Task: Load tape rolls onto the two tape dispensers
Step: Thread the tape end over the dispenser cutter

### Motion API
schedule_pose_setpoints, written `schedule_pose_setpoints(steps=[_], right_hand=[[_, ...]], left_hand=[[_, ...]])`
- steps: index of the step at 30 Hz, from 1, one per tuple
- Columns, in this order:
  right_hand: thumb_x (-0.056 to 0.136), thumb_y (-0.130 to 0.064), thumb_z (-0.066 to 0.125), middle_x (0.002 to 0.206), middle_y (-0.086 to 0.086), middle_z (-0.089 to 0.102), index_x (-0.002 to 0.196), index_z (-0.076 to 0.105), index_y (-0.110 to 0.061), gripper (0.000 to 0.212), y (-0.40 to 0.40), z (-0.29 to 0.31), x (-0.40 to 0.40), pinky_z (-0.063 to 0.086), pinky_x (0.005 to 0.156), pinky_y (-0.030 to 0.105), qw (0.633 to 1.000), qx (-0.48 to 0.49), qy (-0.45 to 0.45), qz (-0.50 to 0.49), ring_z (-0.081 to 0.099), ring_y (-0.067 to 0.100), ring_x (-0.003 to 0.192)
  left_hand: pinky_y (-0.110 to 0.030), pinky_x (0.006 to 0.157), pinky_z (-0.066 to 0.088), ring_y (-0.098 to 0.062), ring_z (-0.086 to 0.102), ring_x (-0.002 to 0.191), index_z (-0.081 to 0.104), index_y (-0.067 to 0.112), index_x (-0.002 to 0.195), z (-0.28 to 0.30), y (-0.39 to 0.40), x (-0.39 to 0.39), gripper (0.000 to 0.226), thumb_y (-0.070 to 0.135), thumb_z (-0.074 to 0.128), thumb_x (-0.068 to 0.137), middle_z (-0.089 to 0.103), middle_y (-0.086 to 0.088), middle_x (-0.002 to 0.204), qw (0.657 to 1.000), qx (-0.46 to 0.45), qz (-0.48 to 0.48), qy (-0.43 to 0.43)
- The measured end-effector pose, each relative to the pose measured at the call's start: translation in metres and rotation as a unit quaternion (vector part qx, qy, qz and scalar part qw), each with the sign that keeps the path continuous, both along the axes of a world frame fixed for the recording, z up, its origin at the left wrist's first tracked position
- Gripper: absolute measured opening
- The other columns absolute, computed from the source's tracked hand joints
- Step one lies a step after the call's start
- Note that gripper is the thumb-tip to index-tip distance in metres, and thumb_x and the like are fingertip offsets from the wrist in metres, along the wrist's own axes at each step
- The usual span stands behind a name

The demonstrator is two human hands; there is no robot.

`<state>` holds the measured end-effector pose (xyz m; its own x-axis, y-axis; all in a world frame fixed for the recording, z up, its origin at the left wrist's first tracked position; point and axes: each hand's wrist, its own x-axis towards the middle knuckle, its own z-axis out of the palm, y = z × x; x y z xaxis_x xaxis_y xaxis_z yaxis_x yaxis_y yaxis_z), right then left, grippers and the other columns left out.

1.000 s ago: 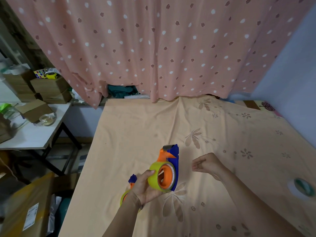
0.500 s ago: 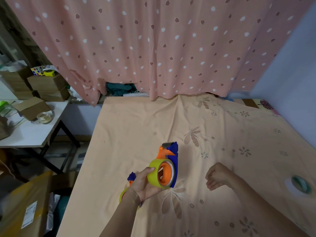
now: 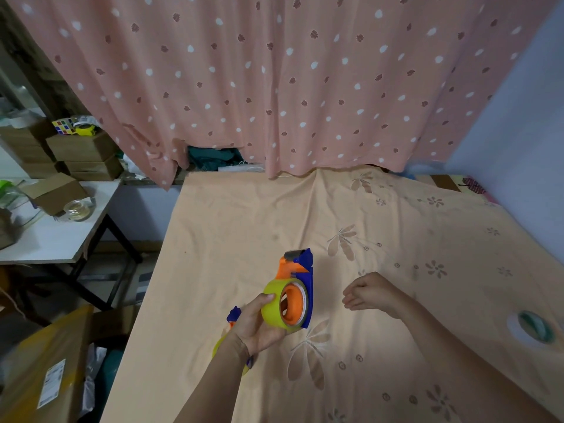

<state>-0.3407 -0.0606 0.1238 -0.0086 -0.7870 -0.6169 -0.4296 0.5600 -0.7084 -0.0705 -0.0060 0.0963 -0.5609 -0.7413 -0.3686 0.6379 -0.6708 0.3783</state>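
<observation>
My left hand [image 3: 254, 325] holds a blue and orange tape dispenser [image 3: 300, 271] upright above the bed, with a yellow tape roll [image 3: 274, 303] seated on its orange hub. Beneath my left wrist lies a second blue and orange dispenser [image 3: 233, 315] with a yellow roll, mostly hidden by my arm. My right hand [image 3: 370, 293] hovers to the right of the held dispenser, fingers loosely curled, holding nothing. A white and green tape roll [image 3: 532, 326] lies flat on the sheet at the far right.
The peach flowered sheet [image 3: 244, 221] covers the bed, whose left edge drops to the floor. A white side table [image 3: 55, 236] with boxes and a glass jar stands at the left. Cardboard boxes [image 3: 42, 370] sit on the floor below. A dotted pink curtain [image 3: 274, 87] hangs behind.
My right hand let go near the dispenser, pulled away to the right, then drifted back a little toward it. My left hand keeps the dispenser with its roll in place.
</observation>
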Motion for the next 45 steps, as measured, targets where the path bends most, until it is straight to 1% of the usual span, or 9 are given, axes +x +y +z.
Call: schedule_pose_setpoints(steps=[4,8,13,17,23,27,32,39,45], right_hand=[[0.093,-0.028,0.067,0.06,0.014,0.058,0.066,0.057,-0.003,0.038,-0.003,0.005,0.008,0.061,0.062,0.031,0.999,-0.031,-0.001,-0.025,0.063,0.026,0.057],[0.092,-0.02,0.063,0.05,0.005,0.036,0.053,0.035,-0.016,0.048,-0.014,0.012,0.017,0.046,0.05,0.03,0.991,-0.1,0.051,-0.066,0.039,0.02,0.04],[0.083,-0.001,0.048,0.062,0.001,0.031,0.072,0.038,-0.019,0.023,-0.023,0.036,0.031,0.026,0.043,0.023,0.987,-0.152,0.044,-0.024,0.027,0.015,0.04],[0.09,-0.021,0.063,0.057,0.004,0.041,0.097,0.061,-0.031,0.013,-0.019,0.064,0.051,0.033,0.041,0.022,0.977,-0.2,0.025,0.073,0.035,0.017,0.043],[0.085,-0.027,0.076,0.056,0.003,0.027,0.114,0.07,-0.036,0.031,-0.014,0.08,0.07,0.023,0.049,0.02,0.95,-0.291,0.02,0.108,0.025,0.01,0.051],[0.082,-0.03,0.079,0.055,-0.001,0.023,0.109,0.075,-0.032,0.028,-0.015,0.078,0.074,0.026,0.06,0.028,0.943,-0.321,0.026,0.086,0.024,0.016,0.055],[0.084,-0.031,0.077,0.083,-0.001,0.075,0.1,0.078,-0.024,0.018,-0.016,0.081,0.081,0.052,0.07,0.021,0.949,-0.311,-0.004,0.05,0.068,0.008,0.078],[0.087,-0.031,0.074,0.067,-0.017,0.069,0.097,0.079,-0.014,0.02,-0.019,0.084,0.077,0.037,0.057,0.012,0.956,-0.291,-0.03,0.033,0.054,-0.011,0.045],[0.08,-0.047,0.076,0.06,0.011,0.05,0.087,0.078,-0.024,0.024,-0.023,0.08,0.075,0.035,0.054,0.026,0.956,-0.289,-0.016,0.037,0.035,0.012,0.047]], left_hand=[[-0.047,0.079,0.06,-0.036,0.072,0.095,0.055,0.005,0.128,-0.003,0.0,0.0,0.091,0.017,0.096,0.048,0.07,-0.022,0.11,1.0,-0.003,0.007,0.003],[-0.046,0.077,0.061,-0.036,0.073,0.093,0.057,0.004,0.125,-0.004,0.0,-0.002,0.089,0.016,0.097,0.046,0.071,-0.022,0.108,1.0,-0.007,0.006,0.001],[-0.05,0.085,0.057,-0.039,0.067,0.102,0.057,0.005,0.125,-0.008,0.0,0.0,0.087,0.021,0.096,0.049,0.068,-0.023,0.114,0.999,-0.009,0.012,0.034],[-0.054,0.091,0.05,-0.043,0.05,0.116,0.052,0.005,0.131,-0.009,-0.002,0.0,0.094,0.034,0.093,0.052,0.057,-0.024,0.125,0.998,0.0,0.016,0.068],[-0.047,0.087,0.051,-0.043,0.057,0.104,0.023,0.006,0.151,-0.006,-0.007,-0.003,0.115,0.044,0.085,0.062,0.055,-0.029,0.121,0.991,0.004,-0.008,0.133],[-0.045,0.094,0.047,-0.041,0.055,0.111,0.023,-0.001,0.154,-0.008,-0.008,0.0,0.106,0.048,0.073,0.073,0.055,-0.029,0.126,0.989,-0.029,-0.016,0.141],[-0.043,0.093,0.044,-0.039,0.053,0.11,0.038,-0.004,0.148,-0.007,-0.005,0.0,0.095,0.048,0.07,0.075,0.055,-0.027,0.128,0.99,-0.043,-0.022,0.134],[-0.041,0.095,0.044,-0.037,0.053,0.112,0.041,-0.004,0.147,-0.004,-0.005,-0.001,0.092,0.049,0.068,0.077,0.055,-0.026,0.128,0.987,-0.069,-0.045,0.14],[-0.041,0.093,0.044,-0.036,0.053,0.11,0.033,-0.002,0.151,-0.002,-0.007,-0.002,0.099,0.047,0.072,0.075,0.055,-0.025,0.126,0.984,-0.073,-0.06,0.152]])
